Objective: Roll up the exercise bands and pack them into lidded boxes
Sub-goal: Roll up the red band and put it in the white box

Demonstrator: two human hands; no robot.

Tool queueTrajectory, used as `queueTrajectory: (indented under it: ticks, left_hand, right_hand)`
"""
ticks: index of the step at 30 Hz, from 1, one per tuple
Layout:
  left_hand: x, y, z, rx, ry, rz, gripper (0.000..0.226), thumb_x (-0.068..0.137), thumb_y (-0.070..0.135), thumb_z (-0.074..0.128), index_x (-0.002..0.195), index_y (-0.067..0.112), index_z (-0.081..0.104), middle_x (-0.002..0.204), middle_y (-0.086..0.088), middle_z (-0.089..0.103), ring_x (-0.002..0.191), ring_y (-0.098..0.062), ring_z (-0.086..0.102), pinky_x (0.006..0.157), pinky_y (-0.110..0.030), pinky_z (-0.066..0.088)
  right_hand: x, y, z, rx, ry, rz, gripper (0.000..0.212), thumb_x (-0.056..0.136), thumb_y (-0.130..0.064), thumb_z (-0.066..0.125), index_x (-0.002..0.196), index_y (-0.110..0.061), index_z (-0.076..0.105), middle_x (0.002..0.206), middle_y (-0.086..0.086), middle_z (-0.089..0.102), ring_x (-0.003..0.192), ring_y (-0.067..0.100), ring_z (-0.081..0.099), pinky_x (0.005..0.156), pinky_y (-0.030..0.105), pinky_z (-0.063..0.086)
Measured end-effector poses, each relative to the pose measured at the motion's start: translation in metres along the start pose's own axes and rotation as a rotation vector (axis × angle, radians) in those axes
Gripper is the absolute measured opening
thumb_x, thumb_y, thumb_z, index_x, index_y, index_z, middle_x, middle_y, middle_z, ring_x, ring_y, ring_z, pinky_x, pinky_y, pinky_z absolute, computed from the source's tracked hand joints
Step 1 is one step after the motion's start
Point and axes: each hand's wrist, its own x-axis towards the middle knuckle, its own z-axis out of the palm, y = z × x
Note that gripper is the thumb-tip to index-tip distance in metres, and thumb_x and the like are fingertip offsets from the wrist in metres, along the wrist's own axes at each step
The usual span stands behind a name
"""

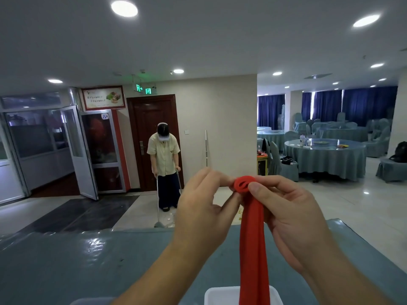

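A red exercise band point(253, 238) hangs down in front of me, its top end curled into a small roll at chest height. My left hand point(204, 208) pinches the roll from the left with thumb and fingertips. My right hand point(284, 205) grips it from the right, thumb pressed on the roll. The band's loose tail drops past a white box point(220, 294) at the bottom edge, which is only partly in view.
A table with a glossy blue-grey cover point(88, 260) lies below my arms. A person point(164, 164) stands beyond it with a broom, by a dark wooden door. Round tables with chairs point(326, 155) fill the right side of the room.
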Motion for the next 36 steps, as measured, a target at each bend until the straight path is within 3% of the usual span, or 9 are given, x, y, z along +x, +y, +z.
queueTrajectory:
  ticks: [4, 6, 9, 13, 19, 22, 27, 32, 36]
  left_hand:
    - [-0.010, 0.004, 0.010, -0.024, 0.070, -0.056, 0.018, 0.086, 0.027, 0.086, 0.091, 0.019, 0.070, 0.085, 0.018, 0.059, 0.081, 0.006, 0.052, 0.072, -0.007, 0.039]
    - [-0.011, 0.005, 0.009, -0.058, 0.010, -0.074, 0.022, 0.087, 0.029, 0.083, 0.104, 0.023, 0.070, 0.093, 0.018, 0.062, 0.090, 0.007, 0.057, 0.079, -0.005, 0.041]
    - [-0.009, -0.001, 0.002, -0.048, -0.167, -0.002, 0.039, 0.092, 0.031, 0.070, 0.131, 0.026, 0.066, 0.103, 0.015, 0.060, 0.098, 0.001, 0.057, 0.084, -0.012, 0.046]
    - [-0.006, -0.010, -0.001, 0.060, -0.127, 0.079, 0.032, 0.095, 0.027, 0.071, 0.126, 0.024, 0.072, 0.097, 0.009, 0.062, 0.088, -0.003, 0.056, 0.077, -0.019, 0.050]
    - [-0.011, -0.007, 0.007, 0.058, 0.035, 0.003, 0.023, 0.091, 0.029, 0.077, 0.110, 0.016, 0.078, 0.091, 0.010, 0.068, 0.084, 0.003, 0.056, 0.075, -0.008, 0.045]
    - [-0.010, -0.005, 0.008, 0.017, -0.006, -0.024, 0.021, 0.088, 0.033, 0.081, 0.103, 0.019, 0.076, 0.089, 0.013, 0.068, 0.085, 0.009, 0.056, 0.078, -0.003, 0.042]
    - [-0.001, -0.016, -0.006, 0.028, -0.300, 0.080, 0.055, 0.092, 0.029, 0.075, 0.144, 0.033, 0.057, 0.102, 0.015, 0.064, 0.095, 0.007, 0.060, 0.087, -0.011, 0.051]
    - [0.012, -0.017, -0.011, -0.051, -0.275, 0.149, 0.040, 0.093, 0.027, 0.079, 0.131, 0.023, 0.069, 0.122, 0.009, 0.065, 0.113, -0.004, 0.062, 0.098, -0.023, 0.053]
    - [0.007, -0.011, -0.007, -0.044, -0.210, 0.122, 0.033, 0.093, 0.027, 0.078, 0.124, 0.018, 0.070, 0.115, 0.011, 0.071, 0.108, -0.003, 0.064, 0.093, -0.019, 0.053]
  right_hand:
    - [0.001, 0.006, 0.003, -0.062, 0.055, -0.031, 0.028, 0.074, -0.021, 0.076, 0.098, -0.007, 0.081, 0.095, 0.021, 0.080, 0.089, 0.033, 0.078, 0.085, 0.042, 0.060]
    - [0.003, 0.006, 0.001, -0.091, 0.062, -0.036, 0.030, 0.075, -0.021, 0.076, 0.100, -0.005, 0.080, 0.096, 0.021, 0.079, 0.094, 0.038, 0.077, 0.091, 0.047, 0.057]
    - [0.004, 0.003, -0.003, -0.127, 0.056, -0.040, 0.030, 0.075, -0.021, 0.076, 0.100, -0.005, 0.079, 0.093, 0.019, 0.080, 0.085, 0.031, 0.079, 0.079, 0.037, 0.059]
    - [0.001, 0.006, 0.002, -0.079, 0.104, -0.027, 0.035, 0.072, -0.021, 0.078, 0.102, -0.004, 0.071, 0.088, 0.016, 0.080, 0.076, 0.023, 0.078, 0.064, 0.022, 0.059]
    - [-0.003, 0.009, 0.008, -0.046, 0.079, -0.045, 0.028, 0.070, -0.020, 0.078, 0.098, -0.016, 0.081, 0.098, 0.014, 0.081, 0.090, 0.027, 0.078, 0.085, 0.038, 0.059]
    - [-0.001, 0.008, 0.003, -0.073, 0.075, -0.036, 0.029, 0.071, -0.017, 0.076, 0.100, -0.015, 0.081, 0.097, 0.013, 0.081, 0.088, 0.023, 0.079, 0.081, 0.033, 0.061]
    - [0.005, -0.002, -0.010, -0.165, -0.027, -0.004, 0.024, 0.071, -0.015, 0.076, 0.092, -0.021, 0.085, 0.096, 0.011, 0.082, 0.089, 0.022, 0.079, 0.076, 0.026, 0.061]
    - [0.004, -0.005, -0.009, -0.079, -0.038, 0.026, 0.031, 0.069, -0.013, 0.076, 0.098, -0.006, 0.072, 0.086, 0.015, 0.080, 0.068, 0.018, 0.076, 0.059, 0.021, 0.058]
    - [0.000, -0.003, -0.006, 0.003, -0.022, 0.039, 0.027, 0.064, -0.024, 0.080, 0.088, -0.012, 0.083, 0.086, 0.014, 0.080, 0.068, 0.019, 0.075, 0.058, 0.023, 0.060]
